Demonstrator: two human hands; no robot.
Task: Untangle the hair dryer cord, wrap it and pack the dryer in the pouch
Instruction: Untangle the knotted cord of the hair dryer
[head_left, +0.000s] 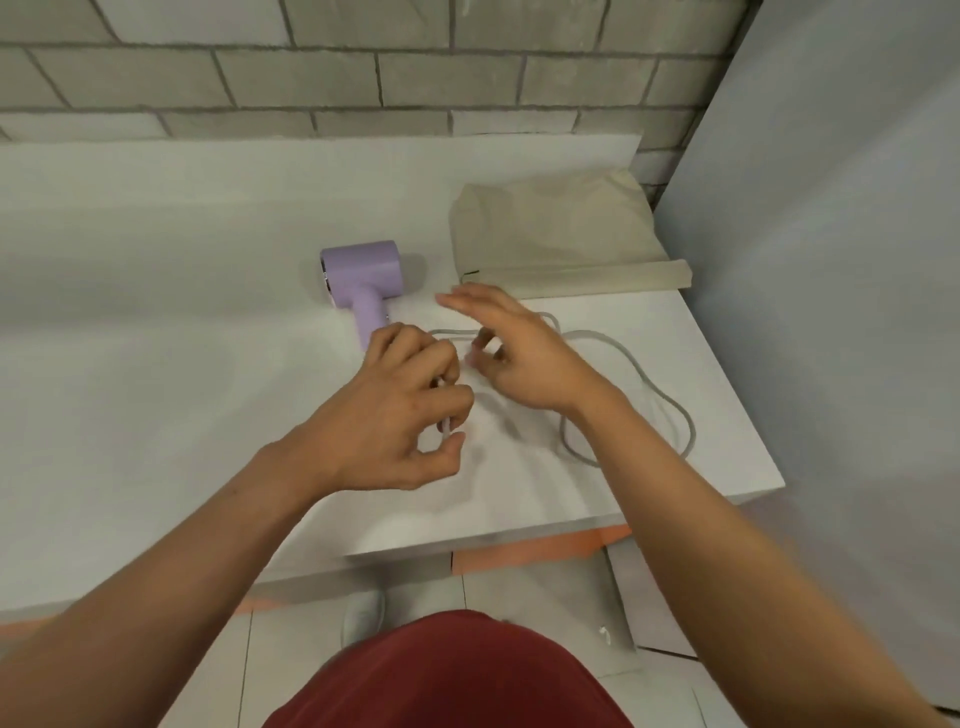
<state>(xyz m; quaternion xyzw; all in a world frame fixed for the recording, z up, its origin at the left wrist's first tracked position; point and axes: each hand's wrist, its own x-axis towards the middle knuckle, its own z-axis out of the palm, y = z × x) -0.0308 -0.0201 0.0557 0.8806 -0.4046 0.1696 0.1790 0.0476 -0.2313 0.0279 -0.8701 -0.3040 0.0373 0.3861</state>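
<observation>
My left hand (395, 415) pinches the cord (644, 384) beside the dryer (363, 275) on the table (156, 312). My right hand (519, 353) hovers over the loops, blurred; I cannot tell its grip. The pouch (556, 228) lies behind.

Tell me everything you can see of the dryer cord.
The cord is thin, pale grey, rubbery-looking and unwrapped, lying in loose loops on the white table right of the lilac dryer. The left hand pinches a stretch near the dryer's handle; the right hand hangs over its middle, gripping nothing visible.
</observation>
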